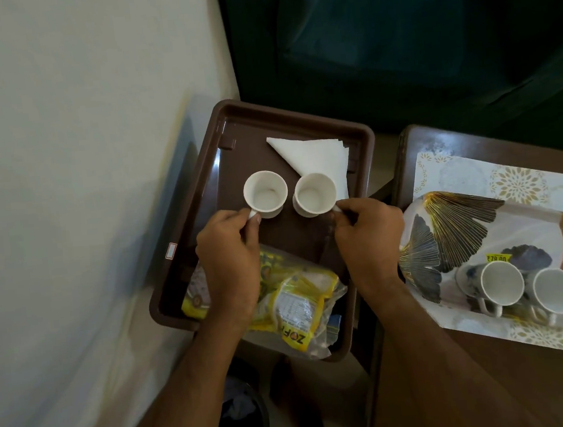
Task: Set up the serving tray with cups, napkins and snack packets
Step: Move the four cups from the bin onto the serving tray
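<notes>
Brown tray (pixel 219 157) beside white wall (pixel 76 130), dark curtain (pixel 393 30)

A brown tray (pixel 214 171) sits at frame centre. Two white cups, the left cup (pixel 265 194) and the right cup (pixel 315 193), stand upright side by side mid-tray. Folded white napkins (pixel 316 156) lie at its upper right, and yellow snack packets (pixel 292 301) lie at its lower end.
</notes>
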Demonstrator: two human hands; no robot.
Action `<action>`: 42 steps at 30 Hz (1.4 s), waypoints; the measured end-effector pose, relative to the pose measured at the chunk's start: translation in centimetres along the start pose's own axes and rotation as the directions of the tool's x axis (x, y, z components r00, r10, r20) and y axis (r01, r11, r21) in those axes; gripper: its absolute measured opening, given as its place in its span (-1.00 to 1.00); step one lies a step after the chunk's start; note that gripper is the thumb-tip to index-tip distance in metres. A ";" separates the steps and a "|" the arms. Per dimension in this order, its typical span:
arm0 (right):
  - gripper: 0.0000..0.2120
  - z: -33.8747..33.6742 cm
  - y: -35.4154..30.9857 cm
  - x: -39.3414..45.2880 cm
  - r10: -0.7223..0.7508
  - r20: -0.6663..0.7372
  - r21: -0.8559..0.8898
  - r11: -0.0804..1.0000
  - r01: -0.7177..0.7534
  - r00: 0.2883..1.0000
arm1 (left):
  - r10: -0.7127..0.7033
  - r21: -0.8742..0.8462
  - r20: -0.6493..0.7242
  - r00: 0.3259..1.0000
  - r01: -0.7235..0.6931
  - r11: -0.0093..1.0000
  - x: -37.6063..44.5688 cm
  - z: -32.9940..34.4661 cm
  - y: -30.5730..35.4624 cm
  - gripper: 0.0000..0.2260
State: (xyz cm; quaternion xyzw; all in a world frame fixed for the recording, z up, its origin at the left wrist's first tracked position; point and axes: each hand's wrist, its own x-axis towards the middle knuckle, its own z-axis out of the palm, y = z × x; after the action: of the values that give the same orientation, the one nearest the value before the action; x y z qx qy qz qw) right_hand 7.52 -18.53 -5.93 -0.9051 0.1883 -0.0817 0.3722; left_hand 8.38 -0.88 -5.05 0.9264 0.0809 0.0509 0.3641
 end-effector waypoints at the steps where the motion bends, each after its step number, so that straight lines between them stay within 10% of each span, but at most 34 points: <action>1: -0.94 -0.4 0.1 0.0 -0.005 -0.008 0.002 1.000 0.005 1.000 | 0.006 -0.004 -0.008 1.000 -0.006 1.000 -0.1 -0.1 0.4 -0.82; 25: -0.90 -17.7 12.7 1.4 0.028 -0.156 -0.097 0.994 -0.044 0.987 | 0.217 -0.052 0.108 0.970 -0.212 0.976 -8.0 8.9 15.1 -0.83; 42: -0.93 -24.3 24.1 4.0 0.117 -0.013 -0.129 0.985 -0.118 0.993 | 0.338 -0.073 0.365 0.868 -0.335 0.939 -9.0 18.0 19.7 -0.86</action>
State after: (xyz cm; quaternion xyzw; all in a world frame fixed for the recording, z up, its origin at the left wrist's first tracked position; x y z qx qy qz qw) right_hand -2.55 -51.47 -5.59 -0.9145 0.2474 -0.0495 0.3163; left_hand 4.49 -28.78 -5.05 0.9176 -0.1521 -0.0626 0.3619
